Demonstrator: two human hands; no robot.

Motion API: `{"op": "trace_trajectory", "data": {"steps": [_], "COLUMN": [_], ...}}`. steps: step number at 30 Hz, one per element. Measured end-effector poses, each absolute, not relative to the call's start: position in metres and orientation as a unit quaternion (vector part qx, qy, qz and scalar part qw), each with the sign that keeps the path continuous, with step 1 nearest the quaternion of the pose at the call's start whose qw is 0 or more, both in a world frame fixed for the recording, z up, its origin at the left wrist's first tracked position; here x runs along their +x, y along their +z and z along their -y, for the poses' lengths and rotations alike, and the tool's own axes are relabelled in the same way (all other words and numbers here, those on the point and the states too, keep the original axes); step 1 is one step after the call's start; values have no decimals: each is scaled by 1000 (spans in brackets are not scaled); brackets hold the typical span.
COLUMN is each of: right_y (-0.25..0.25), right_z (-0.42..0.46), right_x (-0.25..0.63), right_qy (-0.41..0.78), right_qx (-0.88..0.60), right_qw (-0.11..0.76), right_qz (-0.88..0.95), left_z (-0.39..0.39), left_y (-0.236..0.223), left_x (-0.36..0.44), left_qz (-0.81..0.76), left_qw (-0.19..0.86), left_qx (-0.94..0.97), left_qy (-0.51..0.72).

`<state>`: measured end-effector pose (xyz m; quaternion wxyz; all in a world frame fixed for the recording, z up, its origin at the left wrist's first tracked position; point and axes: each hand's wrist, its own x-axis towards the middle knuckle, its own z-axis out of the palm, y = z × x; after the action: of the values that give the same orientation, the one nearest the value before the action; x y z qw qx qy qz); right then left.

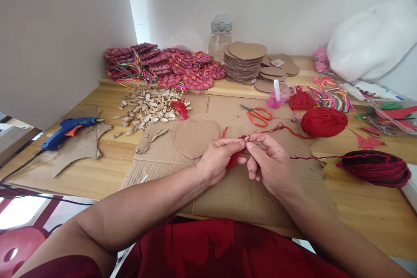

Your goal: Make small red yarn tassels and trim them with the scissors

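My left hand (220, 156) and my right hand (269, 160) meet above the cardboard mat, fingertips pinched together on red yarn (233, 158). Part of the yarn hangs below my left fingers, and the exact knot or loop between the fingertips is hidden. One strand runs from my hands to the bright red yarn ball (324, 122); a darker strand leads right to the maroon yarn ball (376, 168). A round cardboard piece (195, 138) lies just left of my hands. Beyond them rest orange-handled scissors (259, 116).
Peanut shells (151, 106) are heaped at left, near a blue glue gun (70, 132) on cardboard scrap. Behind stand decorated maroon pieces (192, 67), a bottle (220, 37) and a stack of cardboard cutouts (244, 63). A pink cup (278, 95) stands right of the scissors.
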<state>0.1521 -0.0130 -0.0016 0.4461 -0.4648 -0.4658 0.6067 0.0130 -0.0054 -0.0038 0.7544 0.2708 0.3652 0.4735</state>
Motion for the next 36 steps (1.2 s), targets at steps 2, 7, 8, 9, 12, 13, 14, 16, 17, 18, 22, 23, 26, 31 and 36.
{"op": "trace_trajectory", "data": {"steps": [2, 7, 8, 9, 12, 13, 14, 16, 17, 18, 22, 23, 26, 31, 36], "right_y": [-1, 3, 4, 4, 4, 4, 4, 3, 3, 2, -2, -3, -5, -3, 0], "right_z": [13, 11, 11, 11, 11, 11, 11, 11, 11, 12, 13, 14, 15, 13, 12], "right_x": [152, 154, 155, 155, 155, 154, 154, 153, 152, 153, 157, 158, 162, 165, 165], "right_qy": [613, 652, 661, 669, 683, 684, 684, 673, 662, 646, 540, 513, 460, 430, 443], "right_qx": [-457, -440, -435, -432, -434, -438, -444, -454, -457, -459, -491, -500, -514, -526, -532], "right_qw": [452, 433, 428, 423, 407, 401, 395, 389, 388, 390, 410, 413, 405, 381, 364], "right_qz": [459, 440, 436, 433, 425, 423, 423, 436, 450, 468, 547, 562, 601, 628, 623], "left_z": [6, 5, 4, 4, 4, 5, 5, 5, 4, 3, -3, -5, -7, -6, -7], "left_y": [-3, -1, -2, -2, -4, -4, -3, -3, -2, -1, -1, -1, 0, 2, 1], "left_x": [13, 12, 11, 11, 10, 10, 10, 9, 9, 8, 5, 4, 2, 3, 4], "left_qz": [-354, -334, -335, -336, -340, -339, -336, -332, -333, -335, -339, -340, -354, -361, -356], "left_qw": [762, 770, 769, 768, 762, 761, 763, 769, 770, 770, 752, 747, 739, 739, 737], "left_qx": [272, 273, 271, 269, 269, 275, 282, 290, 287, 278, 251, 250, 248, 248, 238], "left_qy": [469, 470, 472, 474, 480, 479, 475, 463, 462, 466, 507, 514, 516, 512, 523]}}
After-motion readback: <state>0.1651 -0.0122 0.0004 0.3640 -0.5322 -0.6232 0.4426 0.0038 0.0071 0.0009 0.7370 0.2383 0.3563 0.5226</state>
